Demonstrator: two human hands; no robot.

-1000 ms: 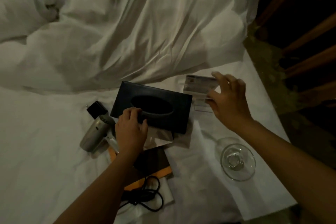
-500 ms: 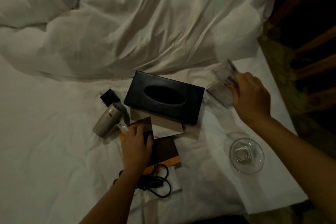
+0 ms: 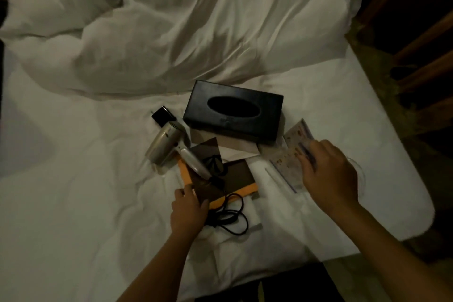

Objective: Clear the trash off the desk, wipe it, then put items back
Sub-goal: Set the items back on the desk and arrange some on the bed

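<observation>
Several items lie on a white bed sheet [image 3: 73, 191]. A black tissue box [image 3: 232, 110] sits in the middle. Left of it lies a silver hair dryer [image 3: 166, 146] whose black cord [image 3: 230, 218] coils toward me. Under the dryer's handle is an orange-edged brown folder [image 3: 235, 179]. My left hand [image 3: 188, 211] grips the folder's near left corner. My right hand [image 3: 328, 171] holds a clear sleeve with printed cards [image 3: 289, 162] just right of the box. A glass dish [image 3: 358, 167] is mostly hidden behind that hand.
A small black adapter [image 3: 163, 115] lies by the dryer's nozzle. Beige paper [image 3: 235, 149] pokes out under the tissue box. A rumpled white duvet [image 3: 183, 19] fills the far side. The bed's right edge [image 3: 392, 135] drops to dark floor and wooden slats [image 3: 421, 39].
My left hand left the tissue box and came down to the folder's corner. My right hand carried the card sleeve down and nearer, covering the glass dish. The view shifted right.
</observation>
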